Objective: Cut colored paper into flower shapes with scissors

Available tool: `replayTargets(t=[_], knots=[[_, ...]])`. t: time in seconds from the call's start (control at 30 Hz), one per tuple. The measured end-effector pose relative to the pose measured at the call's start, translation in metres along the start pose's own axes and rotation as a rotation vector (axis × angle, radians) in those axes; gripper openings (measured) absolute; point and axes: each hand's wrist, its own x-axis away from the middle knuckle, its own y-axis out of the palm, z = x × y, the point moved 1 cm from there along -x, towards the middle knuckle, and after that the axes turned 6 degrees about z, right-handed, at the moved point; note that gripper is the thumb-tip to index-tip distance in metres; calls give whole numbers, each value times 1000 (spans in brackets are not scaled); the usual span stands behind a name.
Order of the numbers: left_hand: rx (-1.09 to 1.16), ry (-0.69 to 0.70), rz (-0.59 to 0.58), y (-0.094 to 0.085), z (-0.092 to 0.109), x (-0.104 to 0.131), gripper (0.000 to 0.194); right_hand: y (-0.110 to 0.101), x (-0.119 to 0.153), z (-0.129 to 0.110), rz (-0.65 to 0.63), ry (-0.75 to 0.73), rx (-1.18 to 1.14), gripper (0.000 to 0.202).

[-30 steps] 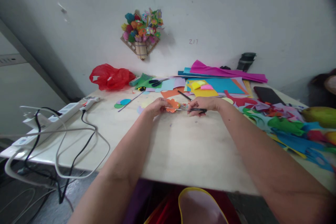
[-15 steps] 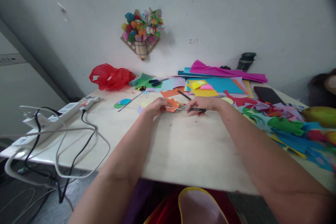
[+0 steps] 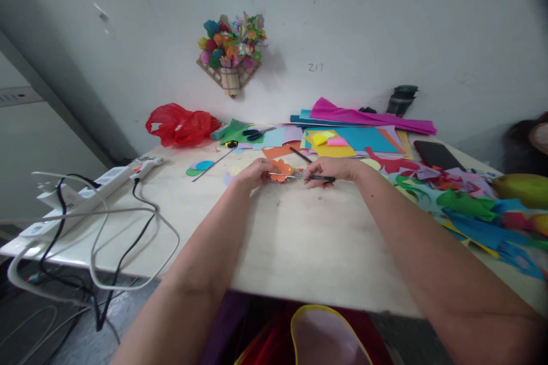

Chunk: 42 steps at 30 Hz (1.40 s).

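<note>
At the middle of the table my left hand (image 3: 257,173) pinches the edge of an orange paper flower (image 3: 281,167) with scalloped petals. My right hand (image 3: 324,170) is closed round the black handles of scissors (image 3: 326,179), seen edge-on. Their thin metal blades point left and lie across the near edge of the flower, reaching close to my left fingertips. How far the blades are parted cannot be made out. A bit of yellow shows behind the flower's right side, and small scraps (image 3: 300,170) lie between the hands.
Coloured paper sheets (image 3: 372,140), a dark pencil-like stick (image 3: 301,154) and other scissors (image 3: 256,134) lie farther back. Paper offcuts (image 3: 466,202) and a phone (image 3: 439,155) are on the right. A red plastic bag (image 3: 182,125) sits back left; a power strip (image 3: 81,199) with cables crosses the left side.
</note>
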Motion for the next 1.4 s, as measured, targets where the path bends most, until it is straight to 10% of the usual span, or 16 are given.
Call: replayTargets(t=[1.4], knots=[[-12,7,44,-2,0,-1,6,5,-4,-1,46,-10,-58,39]])
